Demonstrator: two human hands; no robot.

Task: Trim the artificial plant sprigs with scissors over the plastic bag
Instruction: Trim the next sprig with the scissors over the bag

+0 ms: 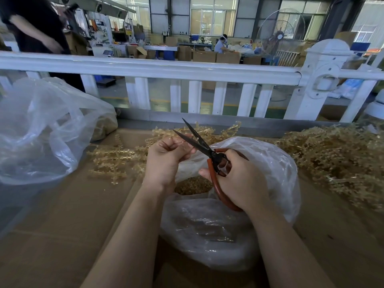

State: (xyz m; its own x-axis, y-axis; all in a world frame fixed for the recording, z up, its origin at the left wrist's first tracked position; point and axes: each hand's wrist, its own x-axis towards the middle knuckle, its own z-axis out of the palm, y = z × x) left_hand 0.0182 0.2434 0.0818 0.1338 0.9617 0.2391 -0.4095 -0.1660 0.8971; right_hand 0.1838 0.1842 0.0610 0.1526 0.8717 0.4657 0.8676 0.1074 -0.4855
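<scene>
A person's two bare hands worked over a cardboard-covered table (62, 204), seen from a head camera looking down. The left hand (166, 161) had its fingers curled, pinching a small, pale, translucent golden plastic sprig (180, 140), which was hard to make out against the fingers. The right hand (241, 181) gripped a pair of scissors with dark metal blades and reddish-brown looped handles (209, 154), fingers wrapped through and around the handles. The blades stood parted in a narrow V, pointing up and to the left, with the lower blade just beside the left fingertips.

Both hands hovered above a crumpled clear plastic bag (259, 163) whose open mouth showed a heap of small golden-brown trimmings (193, 185) inside.

A scatter of loose golden sprigs with short knobbly side branches (116, 161) lay on the cardboard beyond and to the left of the hands. A much larger tangled mound of the same sprigs (336, 161) sat to the right. A second, bigger clear plastic bag (41, 132) slumped at the far left. A white plastic fence rail (166, 67) ran across behind the table.
</scene>
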